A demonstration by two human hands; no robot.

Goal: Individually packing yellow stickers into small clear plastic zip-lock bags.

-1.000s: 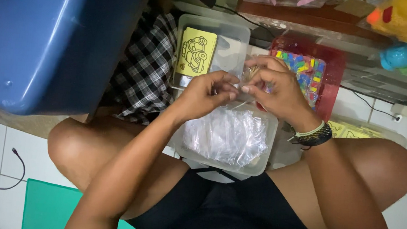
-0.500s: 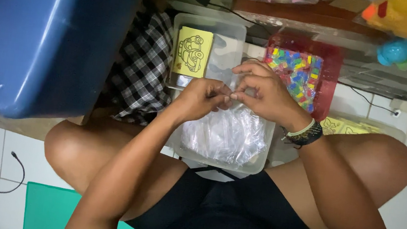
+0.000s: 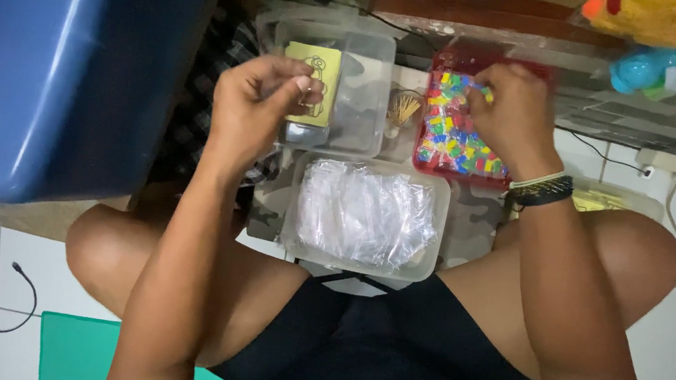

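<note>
The red tray [image 3: 450, 60] of small coloured pieces [image 3: 459, 131] sits on the floor ahead of the person's knees, and the right hand [image 3: 514, 116] is down in it, fingertips pressed together on a piece at the far edge, though the view is too blurred to be sure one is gripped. The left hand [image 3: 259, 104] hovers over the clear box [image 3: 368, 94] with the yellow card [image 3: 315, 84], pinching something small and clear, probably a little bag. The tub of clear bags [image 3: 365, 213] and the tray both look full, so I judge most of the work remains.
</note>
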